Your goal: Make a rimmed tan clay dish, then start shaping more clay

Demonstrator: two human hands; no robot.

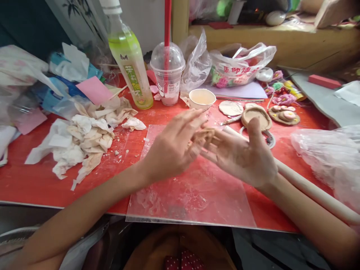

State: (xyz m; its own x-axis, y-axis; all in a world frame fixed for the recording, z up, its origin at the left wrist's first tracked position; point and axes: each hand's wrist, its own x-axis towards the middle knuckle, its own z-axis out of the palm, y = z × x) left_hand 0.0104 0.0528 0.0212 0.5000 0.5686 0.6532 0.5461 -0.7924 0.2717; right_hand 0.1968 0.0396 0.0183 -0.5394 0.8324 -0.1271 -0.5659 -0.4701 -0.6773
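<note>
Over a clear plastic sheet (191,198), my two hands meet at the fingertips. My left hand (173,146) is curled, its thumb and fingers closed about a small tan piece that looks like clay (206,134). Palm up beside it, my right hand (243,157) has its fingers stretched out and its thumb spread, the fingertips against the piece. Motion blurs the fingers and partly hides the piece's shape. Behind my right hand lie a flat pale clay disc (230,108), a shallow round clay dish (256,117) and a brown clay piece with pink rounds (284,114).
Crumpled tissues (87,138) spread at the left. At the back stand a green-labelled bottle (132,71), a domed cup (168,80) with a red straw and a paper bowl (201,98). A pale rod (315,191) lies under my right forearm, near a plastic bag (332,157).
</note>
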